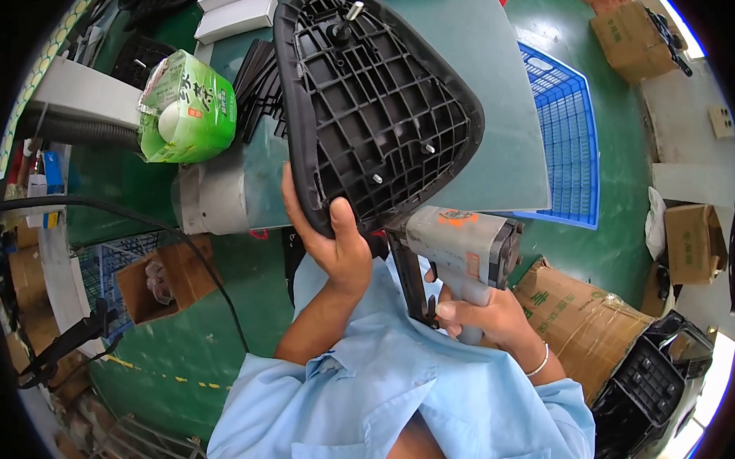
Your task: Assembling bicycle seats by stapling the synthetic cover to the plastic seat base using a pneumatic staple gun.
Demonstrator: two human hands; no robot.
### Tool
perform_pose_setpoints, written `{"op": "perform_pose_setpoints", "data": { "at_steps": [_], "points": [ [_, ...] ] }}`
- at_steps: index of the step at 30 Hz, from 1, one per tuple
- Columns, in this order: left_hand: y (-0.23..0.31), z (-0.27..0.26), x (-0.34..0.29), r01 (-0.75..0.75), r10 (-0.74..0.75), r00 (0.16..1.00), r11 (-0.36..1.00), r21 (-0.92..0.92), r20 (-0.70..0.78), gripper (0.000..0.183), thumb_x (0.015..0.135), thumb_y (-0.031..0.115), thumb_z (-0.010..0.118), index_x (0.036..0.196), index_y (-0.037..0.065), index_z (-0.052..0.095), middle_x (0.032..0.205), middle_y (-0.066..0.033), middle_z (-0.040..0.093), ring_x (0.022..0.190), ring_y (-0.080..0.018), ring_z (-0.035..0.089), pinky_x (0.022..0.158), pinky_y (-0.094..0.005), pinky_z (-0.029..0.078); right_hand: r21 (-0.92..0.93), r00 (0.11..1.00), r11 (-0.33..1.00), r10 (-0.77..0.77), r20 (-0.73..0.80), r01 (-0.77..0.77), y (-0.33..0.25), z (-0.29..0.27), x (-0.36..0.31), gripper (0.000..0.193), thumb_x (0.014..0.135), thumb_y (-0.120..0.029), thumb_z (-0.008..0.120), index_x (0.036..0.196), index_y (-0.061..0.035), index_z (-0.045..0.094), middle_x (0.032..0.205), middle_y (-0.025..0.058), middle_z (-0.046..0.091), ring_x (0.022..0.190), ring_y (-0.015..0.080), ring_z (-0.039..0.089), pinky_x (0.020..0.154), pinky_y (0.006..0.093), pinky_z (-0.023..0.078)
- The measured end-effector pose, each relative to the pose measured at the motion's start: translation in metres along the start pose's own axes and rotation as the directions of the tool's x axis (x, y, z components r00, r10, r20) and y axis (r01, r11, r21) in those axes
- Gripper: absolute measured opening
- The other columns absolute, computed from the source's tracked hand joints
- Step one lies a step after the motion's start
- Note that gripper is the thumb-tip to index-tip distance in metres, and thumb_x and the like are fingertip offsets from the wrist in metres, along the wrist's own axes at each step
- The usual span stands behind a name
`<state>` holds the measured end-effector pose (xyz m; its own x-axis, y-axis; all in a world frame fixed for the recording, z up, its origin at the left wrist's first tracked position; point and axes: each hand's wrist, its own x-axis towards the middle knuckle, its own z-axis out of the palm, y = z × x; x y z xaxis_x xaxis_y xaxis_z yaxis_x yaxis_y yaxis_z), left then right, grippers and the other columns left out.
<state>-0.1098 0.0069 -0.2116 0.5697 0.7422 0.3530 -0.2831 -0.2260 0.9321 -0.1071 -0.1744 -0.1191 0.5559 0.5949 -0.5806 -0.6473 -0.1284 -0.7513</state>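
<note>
My left hand [338, 253] grips the lower edge of a black saddle-shaped seat panel [368, 108], thumb on the near side and fingers behind its rim. The panel is tilted up, showing a ribbed grid underside with several metal studs and a dark padded edge folded around it. My right hand [494, 319] is wrapped round the handle of a grey pneumatic staple gun [460, 241]. Its nose points left at the panel's lower rim, close by my left thumb; whether it touches the rim I cannot tell.
Beneath the panel is a green-topped table [500, 153]. Black strips [259, 84], a green carton [198, 110] and white boxes [236, 10] are at the left. A blue crate [585, 148] stands to the right, above a large cardboard box [579, 318]. A black cable [181, 231] curves at my left.
</note>
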Motion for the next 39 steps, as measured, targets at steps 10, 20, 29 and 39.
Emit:
{"op": "perform_pose_setpoints", "data": {
  "at_steps": [10, 20, 29, 39],
  "points": [
    [0.048, -0.014, 0.084, 0.456, -0.262, 0.821, 0.835, -0.307, 0.507, 0.083, 0.079, 0.043, 0.071, 0.135, -0.003, 0.031, 0.121, -0.0143, 0.052, 0.108, -0.0208, 0.055, 0.095, -0.0338, 0.043, -0.174, 0.993, 0.978, -0.103, 0.059, 0.112, 0.013, -0.028, 0.006, 0.043, 0.072, -0.013, 0.075, 0.107, 0.0025, 0.055, 0.067, 0.0032, 0.057, 0.056, 0.0098, 0.052, 0.055, 0.0249, 0.041],
    [0.025, 0.029, 0.085, 0.62, -0.495, 0.779, 0.698, -0.358, 0.385, 0.042, 0.092, 0.019, 0.057, 0.127, -0.002, 0.047, 0.116, -0.0113, 0.059, 0.099, -0.0192, 0.061, 0.085, -0.0299, 0.051, -0.213, 0.949, 0.948, -0.271, -0.159, 0.235, 0.019, -0.051, -0.013, 0.029, 0.069, -0.014, 0.078, 0.085, -0.0007, 0.059, 0.07, 0.0031, 0.059, 0.066, 0.0125, 0.055, 0.061, 0.0287, 0.044],
    [0.019, 0.043, 0.078, 0.563, -0.407, 0.802, 0.76, -0.325, 0.437, 0.04, 0.092, 0.017, 0.057, 0.125, -0.003, 0.046, 0.114, -0.0106, 0.058, 0.098, -0.0164, 0.06, 0.084, -0.0292, 0.051, -0.136, 0.951, 0.968, -0.236, -0.197, 0.212, 0.019, -0.059, -0.014, 0.023, 0.071, -0.01, 0.075, 0.082, -0.0014, 0.057, 0.065, 0.0023, 0.056, 0.06, 0.0118, 0.052, 0.055, 0.0272, 0.04],
    [0.022, 0.04, 0.071, 0.532, -0.414, 0.817, 0.809, -0.249, 0.402, 0.041, 0.092, 0.018, 0.057, 0.126, -0.003, 0.047, 0.115, -0.0101, 0.056, 0.102, -0.0163, 0.058, 0.088, -0.0301, 0.049, -0.213, 0.965, 0.962, -0.209, -0.158, 0.173, 0.007, -0.055, -0.002, 0.032, 0.069, -0.011, 0.075, 0.094, -0.0009, 0.058, 0.069, 0.0018, 0.056, 0.061, 0.0108, 0.052, 0.054, 0.0264, 0.04]
  ]
}}
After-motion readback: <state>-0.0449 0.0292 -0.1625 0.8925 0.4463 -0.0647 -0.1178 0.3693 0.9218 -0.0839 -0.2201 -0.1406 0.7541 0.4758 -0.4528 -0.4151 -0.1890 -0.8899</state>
